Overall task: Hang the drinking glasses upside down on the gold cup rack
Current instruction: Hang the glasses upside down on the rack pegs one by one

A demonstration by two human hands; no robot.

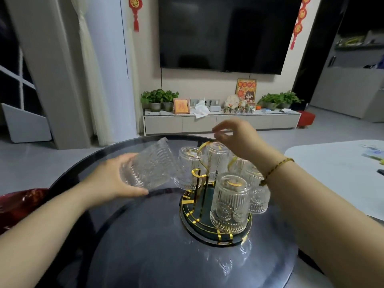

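A gold cup rack [200, 185] stands on a dark round gold-trimmed base [199, 229] on the glass table. Several ribbed clear glasses hang upside down on it, among them a near one [229, 203], a back left one [188, 168] and a top one [217, 159]. My left hand [110, 179] grips another ribbed glass [148, 163], tilted on its side just left of the rack and above the table. My right hand [234, 136] hovers over the rack's gold top loop [204, 146], fingers pinched at it; whether they touch it I cannot tell.
The round dark glass table [145, 246] carries the rack. A red shiny bag [18, 206] lies at the left edge. A white table [336, 173] stands to the right. Beyond are a TV cabinet [220, 121] with plants and a wall-mounted television.
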